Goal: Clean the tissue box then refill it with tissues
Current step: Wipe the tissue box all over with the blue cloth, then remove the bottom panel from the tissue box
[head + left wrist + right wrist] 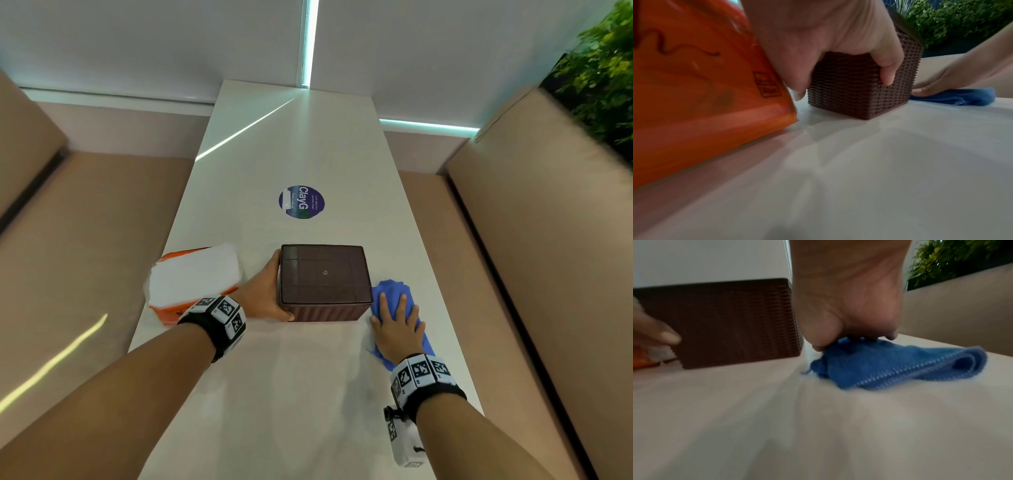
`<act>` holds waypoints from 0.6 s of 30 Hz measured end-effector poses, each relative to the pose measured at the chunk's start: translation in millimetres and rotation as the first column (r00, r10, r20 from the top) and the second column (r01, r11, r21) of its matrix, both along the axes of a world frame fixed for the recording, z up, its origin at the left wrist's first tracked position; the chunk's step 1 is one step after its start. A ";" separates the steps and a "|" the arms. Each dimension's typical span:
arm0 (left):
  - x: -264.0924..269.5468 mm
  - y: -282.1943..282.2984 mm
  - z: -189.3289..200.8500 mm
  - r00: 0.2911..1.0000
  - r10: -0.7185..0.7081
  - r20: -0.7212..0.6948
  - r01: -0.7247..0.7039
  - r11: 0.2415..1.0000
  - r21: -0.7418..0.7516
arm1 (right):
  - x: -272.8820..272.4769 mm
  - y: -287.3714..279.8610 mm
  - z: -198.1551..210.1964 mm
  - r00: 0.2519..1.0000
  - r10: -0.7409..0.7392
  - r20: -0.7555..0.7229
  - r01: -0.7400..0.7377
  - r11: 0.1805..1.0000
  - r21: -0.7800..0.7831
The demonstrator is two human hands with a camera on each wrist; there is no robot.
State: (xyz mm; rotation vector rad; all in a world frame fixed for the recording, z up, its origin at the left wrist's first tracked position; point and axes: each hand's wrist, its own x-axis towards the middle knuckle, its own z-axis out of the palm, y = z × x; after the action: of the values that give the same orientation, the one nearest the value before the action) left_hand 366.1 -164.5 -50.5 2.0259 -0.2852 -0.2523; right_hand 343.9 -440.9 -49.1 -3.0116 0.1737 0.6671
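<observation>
A brown woven tissue box (325,277) stands with a flat panelled face up in the middle of the white table (301,394). My left hand (267,294) grips its left end, thumb on the near side (888,76). Just right of the box lies a crumpled blue cloth (394,291). My right hand (397,325) rests on it with fingers spread, fingertips pressing into the fabric (890,368). An orange pack of white tissues (191,277) sits left of the box, close behind my left wrist, and fills the left side of the left wrist view (694,81).
A round purple sticker (301,202) is on the table beyond the box. Beige padded benches run along both sides (85,257) (548,257). Green plants (603,68) stand at the far right. The table's right edge is close to the cloth.
</observation>
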 end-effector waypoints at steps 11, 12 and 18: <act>2.4 1.0 0.7 0.999 0.010 -0.040 -0.011 1.000 -0.004 | 31.8 4.6 52.5 0.955 -0.033 -0.295 0.018 0.998 -0.055; 2.5 0.8 1.4 0.999 0.011 -0.041 -0.011 1.000 -0.003 | 40.7 10.9 73.0 0.943 -0.068 -0.325 0.041 0.995 -0.088; 2.7 0.2 4.9 0.999 -0.007 -0.043 0.007 1.000 0.008 | 54.8 82.8 142.1 0.976 0.213 -0.036 -0.212 0.976 0.044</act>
State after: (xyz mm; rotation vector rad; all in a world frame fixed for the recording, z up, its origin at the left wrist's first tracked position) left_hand 368.8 -164.2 -45.6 2.0252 -0.2651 -0.3013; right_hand 398.7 -358.1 93.0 -3.0057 -0.1615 0.7381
